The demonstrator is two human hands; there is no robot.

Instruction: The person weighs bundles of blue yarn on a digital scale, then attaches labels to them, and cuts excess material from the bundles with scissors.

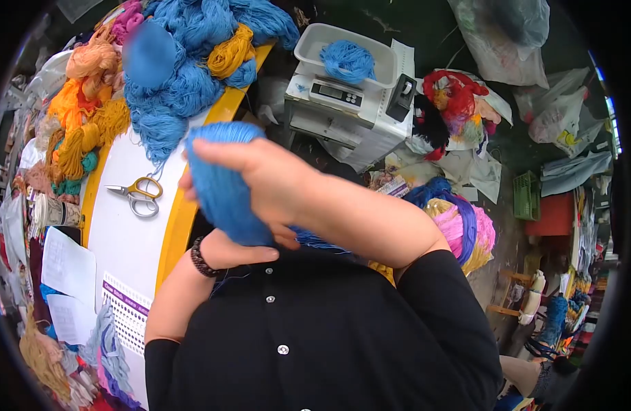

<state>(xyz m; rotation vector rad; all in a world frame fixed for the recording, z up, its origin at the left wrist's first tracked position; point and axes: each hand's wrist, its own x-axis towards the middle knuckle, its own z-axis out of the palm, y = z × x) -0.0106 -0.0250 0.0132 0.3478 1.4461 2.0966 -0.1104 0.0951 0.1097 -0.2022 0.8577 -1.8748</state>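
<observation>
One blue skein (pixel 226 195) sits just past nine o'clock of centre, the right hand (pixel 271 175) clamped around it; the left hand (pixel 236 253) touches its lower end, but whether it grips I cannot tell. Farther out at nine, scissors (pixel 131 191) lie on the white desk (pixel 116 233).

I have both arms (pixel 370 216) bent before the chest (pixel 288 322).
Right grip (pixel 273 179) curls on top; left grip (pixel 232 251) sits below, thumb (pixel 264 255) straight.

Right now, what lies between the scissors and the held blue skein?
In the head view, from the scissors to the blue skein: white tabletop, its yellow edge, then fingertips of the right hand.
</observation>
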